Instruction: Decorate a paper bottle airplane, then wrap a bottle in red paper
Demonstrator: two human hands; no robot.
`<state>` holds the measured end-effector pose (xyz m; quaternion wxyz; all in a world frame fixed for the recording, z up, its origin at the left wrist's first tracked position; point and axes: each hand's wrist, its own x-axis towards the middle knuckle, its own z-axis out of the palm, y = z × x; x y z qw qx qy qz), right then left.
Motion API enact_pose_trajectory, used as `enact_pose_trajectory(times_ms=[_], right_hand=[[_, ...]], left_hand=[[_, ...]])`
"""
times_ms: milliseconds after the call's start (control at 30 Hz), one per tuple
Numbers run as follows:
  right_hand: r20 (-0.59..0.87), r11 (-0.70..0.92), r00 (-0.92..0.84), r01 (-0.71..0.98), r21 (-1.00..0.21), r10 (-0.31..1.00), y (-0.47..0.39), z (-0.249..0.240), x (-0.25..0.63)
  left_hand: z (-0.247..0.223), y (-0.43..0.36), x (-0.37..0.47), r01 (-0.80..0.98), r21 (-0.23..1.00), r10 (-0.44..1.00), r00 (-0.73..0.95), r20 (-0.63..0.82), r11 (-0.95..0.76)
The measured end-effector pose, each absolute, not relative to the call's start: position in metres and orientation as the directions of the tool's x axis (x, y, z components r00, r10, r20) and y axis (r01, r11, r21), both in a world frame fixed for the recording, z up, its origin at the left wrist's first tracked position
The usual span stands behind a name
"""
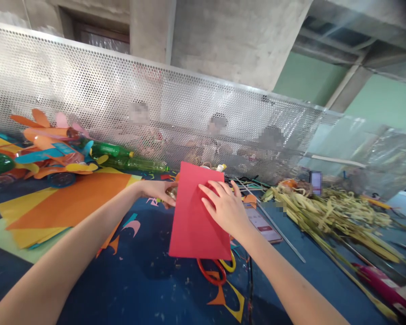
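Note:
A sheet of red paper (pixel 198 216) stands out in front of me above the blue table. My right hand (pixel 225 205) lies against its face, fingers spread and stretched out. At the paper's left edge, my left hand (pixel 159 192) curls around a clear, shiny, rounded thing (pixel 171 193). Most of that thing is behind the sheet, as are some of the left fingertips, so its kind cannot be made out. Below the paper a red loop (pixel 212 274) and a yellow loop (pixel 232 262) stick out, shaped like scissor handles.
Coloured paper sheets (pixel 71 198) lie to the left, beneath an orange and blue model plane (pixel 57 149). Green bottles (pixel 131 162) rest by the perforated metal panel (pixel 104 90). A phone (pixel 262 223), dry husks (pixel 328 212) and a magenta tool (pixel 382 282) are right; paper scraps (pixel 235 300) lie in front.

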<state>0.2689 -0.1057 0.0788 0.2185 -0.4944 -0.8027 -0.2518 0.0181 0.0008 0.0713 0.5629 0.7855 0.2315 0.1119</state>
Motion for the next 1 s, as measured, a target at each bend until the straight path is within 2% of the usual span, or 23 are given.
enact_pose_trajectory(times_ms=[67, 133, 267, 367, 533, 633, 733, 900, 1000], right_hand=[[0.610, 0.362, -0.396, 0.913, 0.186, 0.686, -0.107, 0.080, 0.270], [0.592, 0.413, -0.443, 0.889, 0.197, 0.673, -0.107, 0.082, 0.273], [0.464, 0.557, -0.568, 0.811, 0.176, 0.680, -0.110, 0.088, 0.278], [0.420, 0.581, -0.581, 0.801, 0.144, 0.697, -0.112, 0.091, 0.282], [0.486, 0.519, -0.511, 0.845, 0.131, 0.709, -0.113, 0.088, 0.279], [0.549, 0.469, -0.476, 0.868, 0.164, 0.687, -0.114, 0.082, 0.268], [0.590, 0.461, -0.485, 0.863, 0.206, 0.645, -0.118, 0.077, 0.256], [0.582, 0.474, -0.479, 0.863, 0.175, 0.657, -0.128, 0.079, 0.249], [0.584, 0.471, -0.490, 0.859, 0.199, 0.647, -0.130, 0.081, 0.249]], left_hand=[[0.074, -0.001, 0.017, 0.247, 0.935, 0.494, 0.864, -0.095, -0.253], [0.077, -0.003, 0.017, 0.238, 0.941, 0.494, 0.864, -0.092, -0.241], [0.081, -0.004, 0.016, 0.242, 0.938, 0.534, 0.842, -0.076, -0.248], [0.083, -0.003, 0.013, 0.294, 0.913, 0.598, 0.798, -0.072, -0.282], [0.086, -0.006, 0.012, 0.286, 0.935, 0.614, 0.783, -0.101, -0.212], [0.088, -0.011, 0.016, 0.257, 0.956, 0.585, 0.801, -0.128, -0.142], [0.090, -0.016, 0.023, 0.228, 0.961, 0.542, 0.833, -0.110, -0.155], [0.092, -0.021, 0.028, 0.223, 0.960, 0.509, 0.854, -0.110, -0.167], [0.093, -0.024, 0.030, 0.200, 0.968, 0.489, 0.866, -0.102, -0.152]])
